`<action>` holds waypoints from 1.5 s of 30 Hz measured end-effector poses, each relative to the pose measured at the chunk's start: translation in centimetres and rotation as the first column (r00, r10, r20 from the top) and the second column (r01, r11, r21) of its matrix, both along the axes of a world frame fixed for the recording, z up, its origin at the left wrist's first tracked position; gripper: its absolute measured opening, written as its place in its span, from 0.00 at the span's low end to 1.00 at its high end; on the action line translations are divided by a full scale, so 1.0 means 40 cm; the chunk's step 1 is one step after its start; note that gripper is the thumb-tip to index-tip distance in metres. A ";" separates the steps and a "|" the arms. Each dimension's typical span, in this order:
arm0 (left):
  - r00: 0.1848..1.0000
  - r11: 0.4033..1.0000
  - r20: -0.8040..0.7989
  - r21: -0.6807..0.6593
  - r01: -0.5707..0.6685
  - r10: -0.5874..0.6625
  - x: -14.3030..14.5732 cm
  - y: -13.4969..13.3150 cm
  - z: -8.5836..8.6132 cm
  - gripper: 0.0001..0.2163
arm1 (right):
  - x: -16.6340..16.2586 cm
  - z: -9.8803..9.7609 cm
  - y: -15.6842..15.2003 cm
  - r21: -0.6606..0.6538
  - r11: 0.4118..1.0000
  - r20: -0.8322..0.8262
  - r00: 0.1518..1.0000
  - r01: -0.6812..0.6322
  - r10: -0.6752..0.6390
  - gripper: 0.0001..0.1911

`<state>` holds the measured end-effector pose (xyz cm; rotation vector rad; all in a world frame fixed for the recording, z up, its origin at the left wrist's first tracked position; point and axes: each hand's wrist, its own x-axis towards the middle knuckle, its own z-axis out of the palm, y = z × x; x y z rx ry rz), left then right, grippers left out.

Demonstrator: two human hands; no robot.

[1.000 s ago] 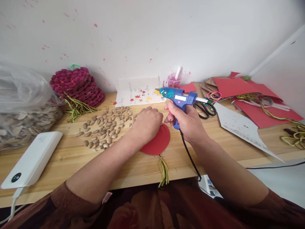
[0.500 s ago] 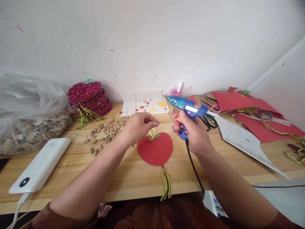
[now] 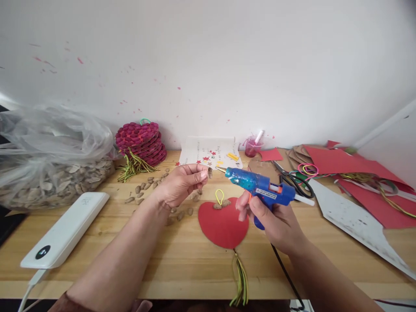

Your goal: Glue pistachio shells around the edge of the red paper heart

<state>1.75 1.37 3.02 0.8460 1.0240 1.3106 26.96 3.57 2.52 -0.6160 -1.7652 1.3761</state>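
Between the fingertips of my left hand (image 3: 183, 184) is a small brown pistachio shell (image 3: 210, 173), held up above the table. My right hand (image 3: 276, 223) is wrapped round the grip of a blue hot glue gun (image 3: 256, 184), whose metal nozzle points left, close beside the shell. A white glue stick (image 3: 304, 199) sticks out of its back. Below both hands lies a red heart-shaped card (image 3: 223, 227) with a yellow loop (image 3: 220, 197) and a few shells at its top notch. A green-yellow tassel (image 3: 240, 281) hangs from its lower tip over the table edge.
Loose shells (image 3: 147, 184) lie left of the heart, partly behind my left arm. Farther left are a bag of shells (image 3: 61, 173), a white power bank (image 3: 66, 232) and stacked magenta hearts (image 3: 139, 141). Scissors (image 3: 292, 177) and red card (image 3: 344, 158) lie right.
My left hand has turned, so the shell between its fingers now shows. The glue gun's nozzle has come close to it. The whole view has shifted.
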 end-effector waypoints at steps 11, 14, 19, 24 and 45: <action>1.000 1.000 -0.002 -0.026 -0.019 0.018 0.004 -0.006 0.004 0.19 | -0.003 0.004 -0.005 0.230 0.972 0.142 0.987 0.036 -0.070 0.18; 1.000 0.999 -0.006 -0.033 -0.012 0.012 0.005 -0.007 0.007 0.19 | -0.006 0.010 -0.006 0.246 0.968 0.140 0.986 0.053 -0.090 0.17; 1.000 0.999 -0.023 -0.033 -0.012 0.012 0.006 -0.007 0.009 0.19 | -0.004 0.004 -0.006 0.228 0.972 0.134 0.986 0.065 -0.097 0.15; 1.000 1.000 -0.025 -0.029 -0.002 0.001 0.007 -0.008 0.010 0.19 | -0.001 -0.007 -0.006 0.222 0.973 0.134 0.986 0.062 -0.094 0.13; 1.000 1.000 -0.020 -0.009 0.023 -0.023 0.007 -0.009 0.010 0.18 | -0.004 -0.004 -0.007 0.182 0.978 0.123 0.984 0.103 -0.127 0.12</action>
